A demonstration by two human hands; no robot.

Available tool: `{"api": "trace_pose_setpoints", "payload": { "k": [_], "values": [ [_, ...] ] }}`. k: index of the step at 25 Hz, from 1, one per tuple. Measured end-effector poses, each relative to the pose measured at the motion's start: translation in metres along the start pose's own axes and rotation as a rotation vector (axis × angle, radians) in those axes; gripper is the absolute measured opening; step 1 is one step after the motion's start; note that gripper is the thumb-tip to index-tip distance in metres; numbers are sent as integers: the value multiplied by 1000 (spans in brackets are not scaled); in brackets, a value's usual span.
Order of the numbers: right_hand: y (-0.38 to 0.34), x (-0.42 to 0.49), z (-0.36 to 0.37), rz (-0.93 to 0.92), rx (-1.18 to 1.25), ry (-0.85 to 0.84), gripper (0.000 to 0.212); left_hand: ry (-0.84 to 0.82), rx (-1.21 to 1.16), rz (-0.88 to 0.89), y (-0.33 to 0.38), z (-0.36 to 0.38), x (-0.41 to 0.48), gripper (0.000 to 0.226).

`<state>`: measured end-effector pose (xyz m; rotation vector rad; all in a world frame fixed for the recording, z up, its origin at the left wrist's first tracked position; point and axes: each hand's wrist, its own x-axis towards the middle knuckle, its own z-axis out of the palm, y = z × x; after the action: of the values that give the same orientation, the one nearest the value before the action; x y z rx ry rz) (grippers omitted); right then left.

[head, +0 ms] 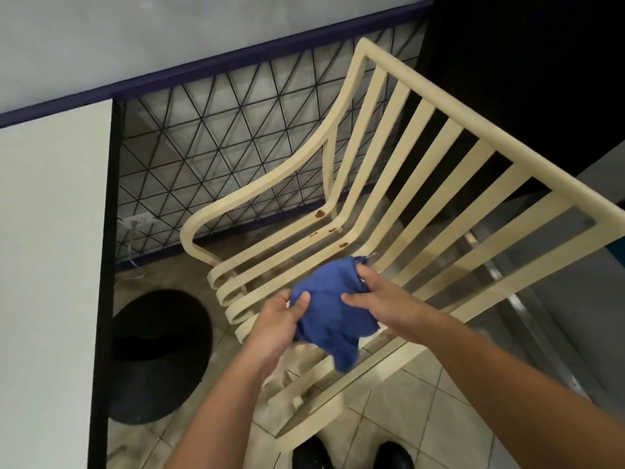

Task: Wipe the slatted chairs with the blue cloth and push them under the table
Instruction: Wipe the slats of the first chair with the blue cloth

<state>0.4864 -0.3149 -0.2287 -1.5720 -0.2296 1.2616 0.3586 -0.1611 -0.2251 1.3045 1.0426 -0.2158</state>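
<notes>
Both bare forearms reach forward and converge near the centre of the view. The left forearm [216,411] rises from the bottom edge. The right forearm [507,374] enters from the lower right and runs diagonally up and to the left. The left hand [279,321] grips the left side of a bunched blue cloth [333,319], thumb pressed on top, its other fingers hidden beneath. The right hand [380,299] grips the cloth's right side, thumb pointing toward the left hand, fingers curled over the upper edge. The thumbs lie near each other, not touching.
</notes>
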Motion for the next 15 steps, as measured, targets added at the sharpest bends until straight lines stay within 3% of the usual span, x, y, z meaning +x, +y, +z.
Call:
{"api": "trace_pose_setpoints", "payload": {
  "k": [2, 4, 6, 8, 12, 15],
  "values": [
    [-4, 2, -9, 15, -153, 15, 28, 8, 50, 29, 13, -16, 1, 27],
    [-5, 5, -15, 61, -141, 16, 27, 32, -6, 12, 21, -25, 4, 44],
    [-5, 8, -17, 112, -70, 5, 34, -7, -80, -4, 25, -33, 6, 70],
    [-7, 9, -17, 154, -74, 21, 44, -70, -4, 40, 24, -41, 8, 85],
    [-7, 16, -26, 192, -194, 146, 47, -93, 210, 137, 19, -45, 8, 81],
    [-15, 15, -25, 109, -338, 151, 27, -62, 328, 184, 18, -50, 11, 83]
  ]
}}
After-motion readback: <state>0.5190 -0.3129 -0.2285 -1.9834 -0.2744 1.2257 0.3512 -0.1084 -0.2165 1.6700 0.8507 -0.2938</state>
